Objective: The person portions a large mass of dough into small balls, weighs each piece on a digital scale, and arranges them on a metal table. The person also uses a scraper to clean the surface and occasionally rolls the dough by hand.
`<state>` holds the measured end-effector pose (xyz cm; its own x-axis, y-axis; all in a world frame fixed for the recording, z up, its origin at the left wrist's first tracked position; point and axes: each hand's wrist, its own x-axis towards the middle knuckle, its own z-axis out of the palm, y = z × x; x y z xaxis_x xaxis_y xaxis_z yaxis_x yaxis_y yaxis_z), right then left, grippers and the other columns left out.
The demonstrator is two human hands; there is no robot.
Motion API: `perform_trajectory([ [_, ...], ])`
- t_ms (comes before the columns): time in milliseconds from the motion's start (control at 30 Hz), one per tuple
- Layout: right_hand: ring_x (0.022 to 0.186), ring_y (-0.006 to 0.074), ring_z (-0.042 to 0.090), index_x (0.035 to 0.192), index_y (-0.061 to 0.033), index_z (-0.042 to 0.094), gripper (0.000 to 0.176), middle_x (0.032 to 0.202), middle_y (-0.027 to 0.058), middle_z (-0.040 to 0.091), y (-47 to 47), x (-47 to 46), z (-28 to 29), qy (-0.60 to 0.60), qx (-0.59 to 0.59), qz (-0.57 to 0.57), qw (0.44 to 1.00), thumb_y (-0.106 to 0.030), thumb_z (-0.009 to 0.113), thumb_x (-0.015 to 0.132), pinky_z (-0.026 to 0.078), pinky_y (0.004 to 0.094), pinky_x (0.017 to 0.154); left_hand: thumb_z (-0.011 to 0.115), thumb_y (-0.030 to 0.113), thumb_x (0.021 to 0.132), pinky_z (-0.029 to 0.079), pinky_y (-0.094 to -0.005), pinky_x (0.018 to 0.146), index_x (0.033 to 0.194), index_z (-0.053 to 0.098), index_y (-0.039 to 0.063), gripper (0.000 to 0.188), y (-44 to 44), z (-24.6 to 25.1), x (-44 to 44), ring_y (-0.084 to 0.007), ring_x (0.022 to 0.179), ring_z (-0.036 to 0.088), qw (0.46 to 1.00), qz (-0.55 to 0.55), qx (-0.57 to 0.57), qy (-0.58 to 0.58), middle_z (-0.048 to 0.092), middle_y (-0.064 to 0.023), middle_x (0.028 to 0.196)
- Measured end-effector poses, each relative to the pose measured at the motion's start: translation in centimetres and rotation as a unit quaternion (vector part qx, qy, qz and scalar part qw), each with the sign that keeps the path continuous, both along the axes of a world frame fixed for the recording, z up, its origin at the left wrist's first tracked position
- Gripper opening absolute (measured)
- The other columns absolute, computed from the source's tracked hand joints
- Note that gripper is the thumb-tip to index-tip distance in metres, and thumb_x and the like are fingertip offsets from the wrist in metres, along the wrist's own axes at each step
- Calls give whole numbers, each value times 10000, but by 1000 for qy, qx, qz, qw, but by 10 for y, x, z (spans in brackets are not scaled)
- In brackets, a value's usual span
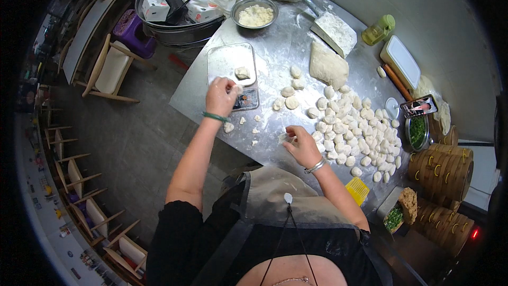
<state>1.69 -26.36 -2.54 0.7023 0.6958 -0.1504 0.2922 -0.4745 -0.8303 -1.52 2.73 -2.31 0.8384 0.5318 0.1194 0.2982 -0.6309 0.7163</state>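
Note:
My left hand (220, 96) is over the near end of a digital kitchen scale (250, 61), pinching a small dough piece (237, 89) in its fingertips. On the scale's metal platform rests a dough lump (242, 72). My right hand (303, 147) hovers near the table edge, its thumb and fingers apart; a pale patch by the fingertips could be flour or dough. Between the hands lie several dough scraps (254, 130). Beyond my right hand spreads a large heap of dough balls (353, 127), with a few loose dough balls (291, 102) to its left.
On the floured steel table (274, 47) are a dough slab (328, 64), a metal flour scoop (336, 31) and a bowl of crumbly pale food (256, 16). To the right stand a propped phone (419, 106), a yellow scraper (357, 190), chopped greens (417, 131) and bamboo steamers (440, 171).

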Motion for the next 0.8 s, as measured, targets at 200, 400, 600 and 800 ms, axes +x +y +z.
perform_trajectory([
  [200, 919, 224, 623, 1234, -49, 490, 558, 1111, 146, 579, 34, -4, 23, 49, 129, -33, 990, -107, 730, 734, 508, 323, 763, 660, 89, 787, 477, -301, 616, 828, 625, -6, 110, -91, 24, -31, -187, 663, 581, 968, -145, -204, -26, 567, -100, 757],
  [400, 699, 184, 618, 1030, -14, 595, 244, 784, 113, 644, 26, -11, 7, 111, 58, 12, 992, -118, 628, 812, 491, 303, 647, 644, 58, 786, 477, -288, 603, 849, 613, -19, 105, -113, 20, -48, -180, 641, 576, 962, -200, -182, -29, 569, -101, 756],
  [600, 674, 210, 617, 992, -12, 591, 206, 765, 124, 636, 25, -16, 3, 120, 59, 19, 991, -136, 620, 830, 483, 314, 628, 624, 47, 794, 466, -306, 589, 835, 581, -17, 87, -112, 24, -51, -199, 631, 573, 960, -219, -172, -30, 567, -109, 751],
  [800, 664, 88, 565, 940, -23, 591, 125, 776, 14, 601, 20, -13, 31, 375, 140, 36, 915, -134, 610, 885, 462, 237, 608, 627, 62, 802, 461, -344, 598, 844, 581, -7, 93, -105, 5, -52, -253, 636, 566, 986, -126, -113, -14, 555, -132, 736],
])
